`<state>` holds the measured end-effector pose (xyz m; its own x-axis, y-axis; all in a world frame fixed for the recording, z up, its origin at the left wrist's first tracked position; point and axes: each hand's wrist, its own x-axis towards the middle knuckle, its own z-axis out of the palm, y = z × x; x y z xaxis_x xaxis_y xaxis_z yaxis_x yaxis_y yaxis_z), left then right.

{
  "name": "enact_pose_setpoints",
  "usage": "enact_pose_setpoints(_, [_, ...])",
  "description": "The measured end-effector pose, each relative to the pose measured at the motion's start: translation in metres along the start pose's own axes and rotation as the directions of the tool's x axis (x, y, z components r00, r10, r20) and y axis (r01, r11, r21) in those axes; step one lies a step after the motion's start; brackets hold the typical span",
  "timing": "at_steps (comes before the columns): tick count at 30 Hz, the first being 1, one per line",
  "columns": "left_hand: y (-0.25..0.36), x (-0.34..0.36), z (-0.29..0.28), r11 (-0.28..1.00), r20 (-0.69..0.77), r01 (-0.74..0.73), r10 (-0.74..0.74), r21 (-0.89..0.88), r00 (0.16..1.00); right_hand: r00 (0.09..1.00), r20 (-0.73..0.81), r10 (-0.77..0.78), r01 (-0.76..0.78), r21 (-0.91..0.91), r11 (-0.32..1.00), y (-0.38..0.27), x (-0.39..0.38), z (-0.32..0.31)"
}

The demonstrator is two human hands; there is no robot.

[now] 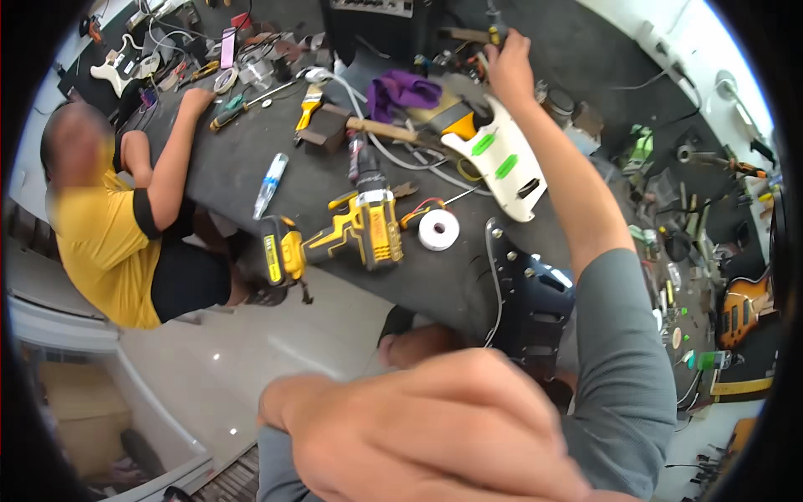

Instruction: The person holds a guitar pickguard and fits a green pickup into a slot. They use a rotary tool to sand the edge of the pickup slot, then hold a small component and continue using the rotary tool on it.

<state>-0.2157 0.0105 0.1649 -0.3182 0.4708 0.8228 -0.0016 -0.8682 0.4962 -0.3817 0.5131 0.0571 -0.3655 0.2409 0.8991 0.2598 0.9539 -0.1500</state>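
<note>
Far left, a co-worker in a yellow shirt w/ black trim (pixel 104 243) sits at the edge of the dark, matte felt-like workbench (pixel 242 167), face blurred, one hand (pixel 197 99) laid on the top beside a green-handled screwdriver (pixel 227 111); the small clutter behind is too tiny to sort out. Moving right: a slim blue-and-white tube (pixel 271 184) lies flat, then a yellow and black cordless drill (pixel 335 238) on its side, hard plastic body, chuck pointing away, a yellow label panel on the battery end. Low centre, the left hand (pixel 427 431) fills the foreground, blurred and very close, knuckles up, fingers curled into a loose fist; whether it holds anything can't be told, palm is hidden. Just right of the drill sits a white tape roll (pixel 438 229), round w/ a dark core. A crumpled purple cloth (pixel 400 90) lies further back. A glossy black pickguard-shaped plate (pixel 531 305) w/ screws along its rim is partly covered by the grey sleeve. A white pickguard (pixel 495 155) w/ two green strips stuck on lies under the raised forearm. The right hand (pixel 510 67) reaches to the bench's far end, fingers pinched round a small dark tool (pixel 495 32), tip cut off by clutter. Far right, a sunburst guitar body (pixel 744 309), half cropped at the rim.
</note>
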Motion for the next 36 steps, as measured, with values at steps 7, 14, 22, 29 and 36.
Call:
enact_pose_setpoints(7, [-0.034, -0.079, -0.031, 0.943, -0.45, 0.077, 0.082, 0.324, 0.889, 0.944, 0.257, -0.206, 0.206, 0.027, 0.978, -0.079, -0.003, -0.133])
enact_pose_setpoints(14, [-0.072, -0.1, 0.074, 0.934, -0.407, 0.288, -0.352, -0.211, 0.843, 0.9, 0.429, -0.073, -0.093, 0.353, 0.931, -0.242, -0.146, -0.399])
enact_pose_setpoints(22, [-0.096, -0.232, 0.2, 0.723, 0.522, 0.648, -0.659, 0.241, 0.541, 0.315, 0.661, 0.682, -0.865, -0.096, 0.492, -0.267, -0.279, -0.717])
enact_pose_setpoints(29, [-0.115, -0.242, 0.304, 0.918, 0.92, -0.175, -0.312, 0.356, 0.237, -0.175, 0.895, 0.41, -0.906, -0.31, 0.29, -0.245, -0.435, -0.798])
enact_pose_setpoints(36, [-0.149, -0.246, 0.393, 0.852, 0.998, -0.52, 0.03, -0.058, -0.063, -0.094, 0.981, 0.172, -0.914, -0.017, -0.406, -0.225, -0.527, -0.848])
